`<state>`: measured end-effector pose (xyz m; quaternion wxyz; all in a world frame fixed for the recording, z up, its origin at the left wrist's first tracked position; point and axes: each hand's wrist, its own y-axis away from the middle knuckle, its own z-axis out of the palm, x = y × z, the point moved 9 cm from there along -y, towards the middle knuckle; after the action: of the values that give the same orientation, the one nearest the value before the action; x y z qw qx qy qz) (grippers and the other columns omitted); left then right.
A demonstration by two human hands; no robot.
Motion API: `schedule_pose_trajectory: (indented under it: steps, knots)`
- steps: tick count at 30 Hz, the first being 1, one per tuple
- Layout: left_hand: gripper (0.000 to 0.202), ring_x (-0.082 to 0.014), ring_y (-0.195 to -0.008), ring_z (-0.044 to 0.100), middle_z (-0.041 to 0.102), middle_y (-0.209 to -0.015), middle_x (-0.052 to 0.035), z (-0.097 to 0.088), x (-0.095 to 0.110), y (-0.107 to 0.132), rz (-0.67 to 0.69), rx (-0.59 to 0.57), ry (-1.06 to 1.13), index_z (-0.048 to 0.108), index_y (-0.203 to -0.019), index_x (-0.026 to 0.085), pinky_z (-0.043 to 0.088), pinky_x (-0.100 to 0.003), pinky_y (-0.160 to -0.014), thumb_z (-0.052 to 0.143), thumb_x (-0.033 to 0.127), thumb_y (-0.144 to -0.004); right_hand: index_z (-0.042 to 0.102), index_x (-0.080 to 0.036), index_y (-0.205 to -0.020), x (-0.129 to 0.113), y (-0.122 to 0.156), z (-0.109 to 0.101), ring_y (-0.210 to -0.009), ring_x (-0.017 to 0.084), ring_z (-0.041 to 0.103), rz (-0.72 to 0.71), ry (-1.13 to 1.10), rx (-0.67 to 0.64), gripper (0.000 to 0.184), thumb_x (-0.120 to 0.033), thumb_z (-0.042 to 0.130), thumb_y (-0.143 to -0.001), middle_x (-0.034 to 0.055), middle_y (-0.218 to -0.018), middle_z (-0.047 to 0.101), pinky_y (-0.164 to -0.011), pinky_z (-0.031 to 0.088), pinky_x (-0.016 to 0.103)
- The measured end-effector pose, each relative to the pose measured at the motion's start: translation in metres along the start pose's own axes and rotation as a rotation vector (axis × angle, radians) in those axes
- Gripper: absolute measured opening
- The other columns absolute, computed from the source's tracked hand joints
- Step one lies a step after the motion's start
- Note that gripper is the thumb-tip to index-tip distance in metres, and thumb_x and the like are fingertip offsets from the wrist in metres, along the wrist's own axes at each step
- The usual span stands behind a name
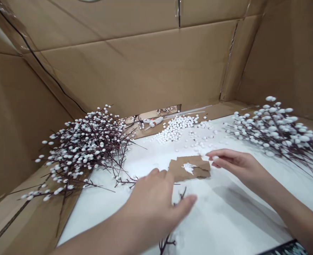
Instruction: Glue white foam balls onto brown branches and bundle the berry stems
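Observation:
My left hand (156,203) is curled over a dark bare twig (168,241) that shows below it and between thumb and fingers; its fingertips touch the left edge of a torn brown cardboard scrap (199,171) bearing a blob of white glue (188,167). My right hand (233,163) sits just right of the scrap and pinches a small white foam ball (215,158) between thumb and fingers. Both hands are over a white sheet (225,212).
A heap of dark branches with white balls (84,145) lies at the left, another bundle (275,131) at the right. Loose white foam balls (175,129) are piled at the back, with a glue gun (153,122) and glue sticks (188,112). Cardboard walls (146,63) enclose the area.

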<state>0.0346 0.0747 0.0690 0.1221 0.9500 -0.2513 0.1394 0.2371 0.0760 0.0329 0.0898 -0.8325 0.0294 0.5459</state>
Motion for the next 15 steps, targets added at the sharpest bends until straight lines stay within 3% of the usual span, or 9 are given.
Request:
schedule_pose_trajectory:
  steps: [2, 5, 9, 15]
  knots:
    - [0.052, -0.0342, -0.090, 0.052, 0.061, -0.092, -0.0148, 0.016, 0.007, 0.005, -0.028, -0.050, -0.117, 0.059, -0.098, 0.015, 0.039, -0.041, -0.070, 0.044, 0.057, -0.071, 0.068, -0.025, -0.089, 0.011, 0.015, -0.001, -0.084, 0.022, 0.061, 0.049, 0.008, 0.012, 0.034, -0.052, 0.059, -0.070, 0.0036, -0.098, 0.066, -0.071, 0.047, 0.027]
    - [0.053, -0.0356, -0.089, 0.054, 0.061, -0.092, -0.0177, 0.034, 0.009, 0.000, -0.026, -0.106, -0.184, 0.059, -0.099, 0.012, 0.041, -0.044, -0.070, 0.038, 0.055, -0.075, 0.068, -0.024, -0.087, 0.018, 0.032, 0.001, -0.078, 0.022, 0.062, 0.082, 0.018, 0.023, 0.036, -0.054, 0.059, -0.070, 0.0050, -0.092, 0.068, -0.061, 0.048, 0.025]
    - [0.048, -0.0342, -0.085, 0.056, 0.062, -0.088, -0.0175, 0.032, -0.002, -0.009, -0.080, -0.037, -0.256, 0.060, -0.093, 0.011, 0.043, -0.043, -0.067, 0.038, 0.051, -0.077, 0.070, -0.022, -0.084, 0.023, 0.042, 0.005, -0.068, 0.021, 0.061, 0.109, -0.008, 0.010, 0.039, -0.056, 0.059, -0.068, 0.0059, -0.078, 0.068, -0.048, 0.045, 0.022]
    - [0.035, -0.0309, -0.086, 0.056, 0.063, -0.087, -0.0149, 0.041, -0.002, -0.007, -0.102, -0.013, -0.278, 0.060, -0.093, 0.013, 0.043, -0.038, -0.064, 0.038, 0.036, -0.079, 0.069, -0.023, -0.088, 0.032, 0.045, 0.010, -0.070, 0.019, 0.059, 0.126, -0.052, -0.040, 0.038, -0.054, 0.060, -0.068, 0.0060, -0.084, 0.068, -0.053, 0.046, 0.022]
